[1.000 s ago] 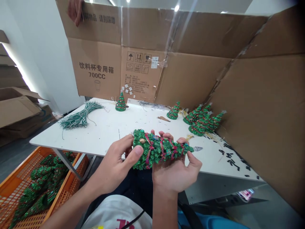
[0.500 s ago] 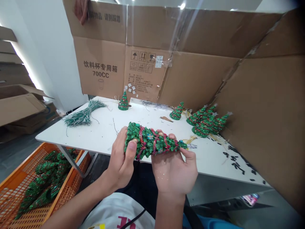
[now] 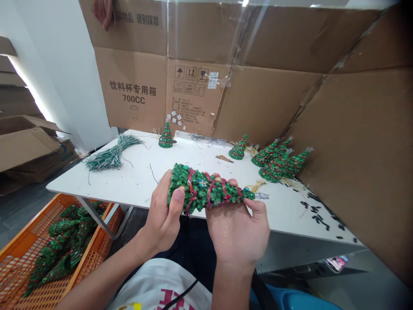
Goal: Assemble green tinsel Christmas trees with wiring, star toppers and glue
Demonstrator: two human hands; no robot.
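A green glittery Christmas tree ornament [image 3: 206, 189] with red garlands lies sideways between my hands, above the table's front edge. Its wide base is at the left, and its tip points right. My left hand [image 3: 166, 211] grips the base, thumb on the near side. My right hand [image 3: 238, 224] supports the tree from below, its fingers curled behind and its thumb near the tip. Glitter specks cling to my right palm. On the table behind stand smaller trees: one tree [image 3: 165, 136] at the back left, another tree [image 3: 238, 147] farther right, and a cluster of trees [image 3: 279, 161] at the right.
A bundle of green wires [image 3: 112, 153] lies at the left of the white table [image 3: 129, 185]. Small black pieces [image 3: 318, 211] are scattered at the right edge. An orange crate [image 3: 77, 275] with more trees stands lower left. Cardboard walls [image 3: 274, 94] enclose the back and right.
The view has shifted slightly, so the background sits a little higher and farther left. My hands keep the same hold on the tree, which has barely moved.
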